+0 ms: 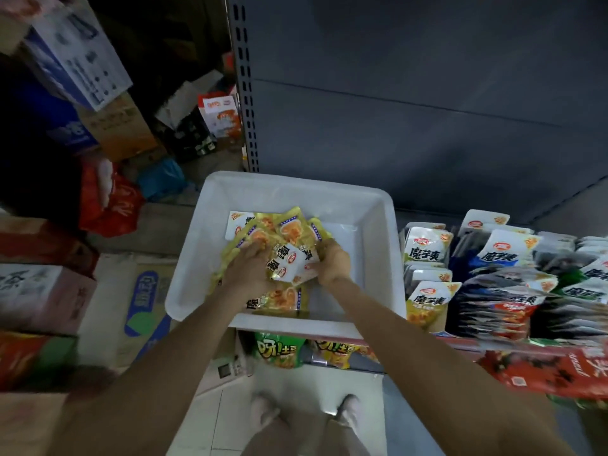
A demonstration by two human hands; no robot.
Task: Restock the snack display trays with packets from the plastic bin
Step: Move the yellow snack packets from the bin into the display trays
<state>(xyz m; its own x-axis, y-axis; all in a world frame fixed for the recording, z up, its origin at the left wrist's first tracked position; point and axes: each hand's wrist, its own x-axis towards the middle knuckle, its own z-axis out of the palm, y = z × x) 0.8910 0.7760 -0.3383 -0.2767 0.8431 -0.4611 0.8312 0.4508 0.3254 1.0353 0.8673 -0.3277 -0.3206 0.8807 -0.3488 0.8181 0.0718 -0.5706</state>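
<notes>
A white plastic bin [378, 232] sits on the shelf edge and holds several yellow and white snack packets [289, 230]. Both my hands are inside it. My left hand [246, 269] grips a bunch of packets from the left side. My right hand [332, 263] grips the same bunch [289, 261] from the right. One more yellow packet [279, 299] lies flat near the bin's front wall. To the right stand the display trays [424, 255] with rows of upright packets in yellow, blue, black and green.
Grey shelf backing [411, 110] rises behind the bin. Cardboard cartons [42, 294] and a red bag [108, 205] crowd the floor at left. Green and yellow snack bags [279, 352] sit on the lower shelf under the bin. My feet [263, 409] stand on pale tiles.
</notes>
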